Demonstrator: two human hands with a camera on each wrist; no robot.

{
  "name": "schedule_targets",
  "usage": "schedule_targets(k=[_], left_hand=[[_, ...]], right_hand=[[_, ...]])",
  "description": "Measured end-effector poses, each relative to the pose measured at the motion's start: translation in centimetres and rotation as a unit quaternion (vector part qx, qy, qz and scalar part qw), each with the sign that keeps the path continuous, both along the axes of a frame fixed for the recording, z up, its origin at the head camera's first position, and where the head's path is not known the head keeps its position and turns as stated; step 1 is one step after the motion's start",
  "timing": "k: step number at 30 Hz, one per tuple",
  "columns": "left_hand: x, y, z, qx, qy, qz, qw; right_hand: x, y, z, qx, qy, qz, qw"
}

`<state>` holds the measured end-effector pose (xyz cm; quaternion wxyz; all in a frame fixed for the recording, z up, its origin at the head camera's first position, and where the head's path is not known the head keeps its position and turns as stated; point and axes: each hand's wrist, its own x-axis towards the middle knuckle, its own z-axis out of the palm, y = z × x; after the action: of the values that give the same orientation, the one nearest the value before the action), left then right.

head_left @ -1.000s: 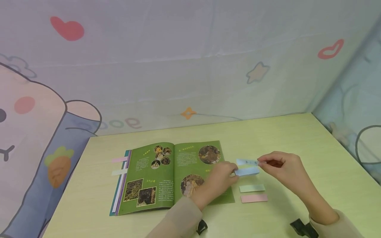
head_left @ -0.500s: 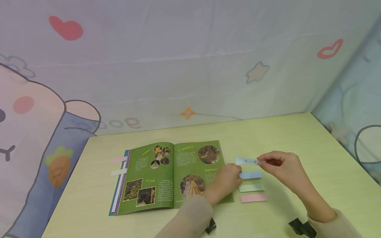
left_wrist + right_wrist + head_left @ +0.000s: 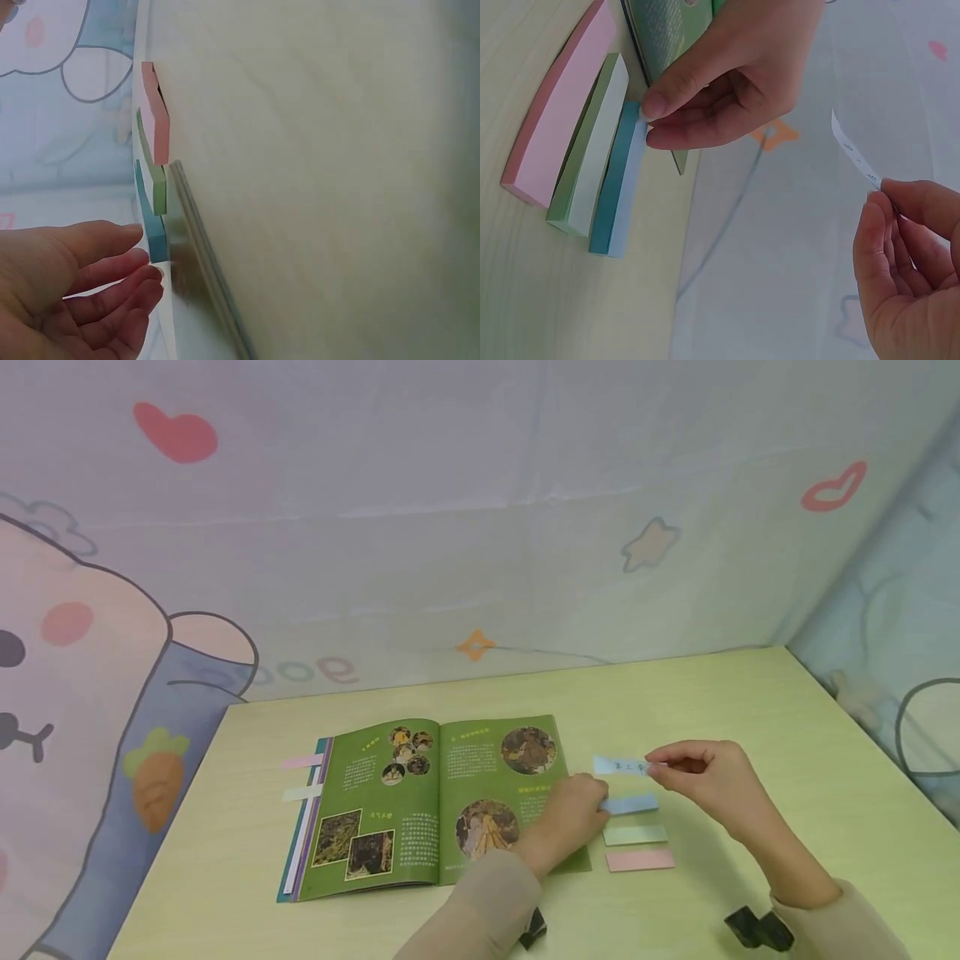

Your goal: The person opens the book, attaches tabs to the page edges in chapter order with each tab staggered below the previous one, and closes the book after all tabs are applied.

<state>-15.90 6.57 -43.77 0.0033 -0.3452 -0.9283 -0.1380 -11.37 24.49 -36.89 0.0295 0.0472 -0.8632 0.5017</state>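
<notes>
A: Surface and largest item?
B: Pale green desk (image 3: pixel 750 710). An open magazine (image 3: pixel 420 802) with green pages lies flat on it, left of centre; pink and white tabs stick out of its left edge.

A: Right of the magazine?
B: Three pads in a row, just beside its right edge: blue pad (image 3: pixel 632 804) farthest from the person, green pad (image 3: pixel 636 835) in the middle, pink pad (image 3: pixel 640 860) nearest.

A: Left hand?
B: Left hand (image 3: pixel 570 814) lies over the magazine's lower right corner, fingers (image 3: pixel 676 97) nearly straight, tips touching the blue pad's left end.

A: Right hand?
B: Right hand (image 3: pixel 708 777) is raised above the desk, thumb and forefinger pinching one end of a single blue note (image 3: pixel 621 766) with writing on it, held above the blue pad.
</notes>
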Motion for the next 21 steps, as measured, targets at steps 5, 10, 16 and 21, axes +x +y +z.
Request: schedule_targets(k=[5, 10, 16, 21], left_hand=[[-0.2, -0.5, 0.2, 0.019, -0.019, 0.025, 0.9993], [-0.6, -1.6, 0.9, 0.064, -0.057, 0.045, 0.9953], [-1.5, -3.2, 1.6, 0.026, 0.015, 0.09, 0.9955], [-2.0, -4.6, 2.1, 0.026, 0.032, 0.1, 0.9941]], right_hand=[[-0.7, 0.0, -0.1, -0.013, -0.023, 0.005, 1.0], [-1.8, 0.0, -0.4, -0.047, -0.059, 0.006, 0.997], [-3.8, -0.3, -1.2, -0.081, -0.084, 0.025, 0.993], [-5.4, -0.4, -2.1, -0.106, -0.108, 0.047, 0.987]])
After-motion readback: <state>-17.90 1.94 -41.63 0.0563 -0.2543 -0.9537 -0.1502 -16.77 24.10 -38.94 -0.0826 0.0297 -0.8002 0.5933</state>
